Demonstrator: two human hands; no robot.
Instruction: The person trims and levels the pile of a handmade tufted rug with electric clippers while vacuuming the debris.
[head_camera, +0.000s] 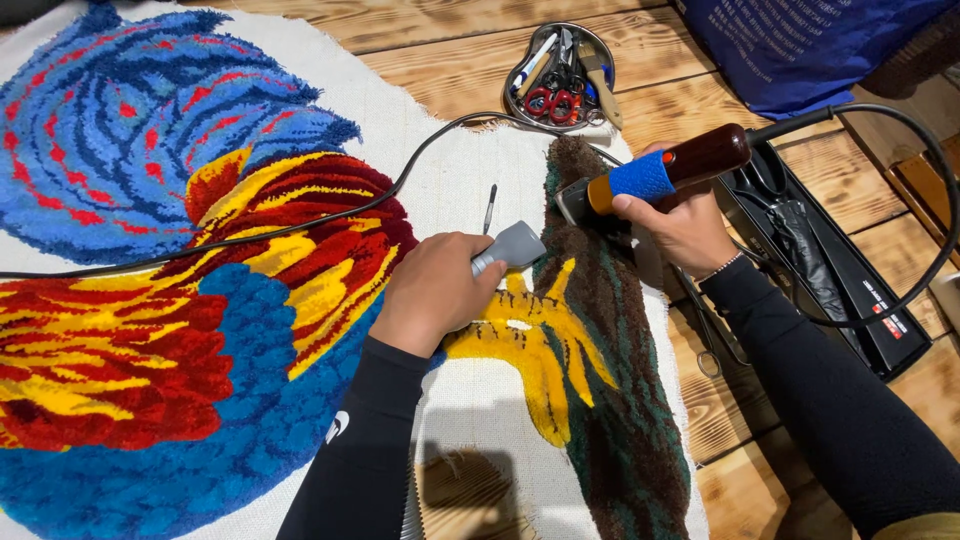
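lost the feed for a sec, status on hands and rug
Left hand grips grey tool on tufted rug. Right hand holds corded trimmer over the yellow claw. Black cord lies across rug.

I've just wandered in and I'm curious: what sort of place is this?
Probably a rug-making workshop. A colourful tufted rug lies on a wooden table, the right hand holds a corded trimmer over its pile, and a metal tray of scissors sits nearby.
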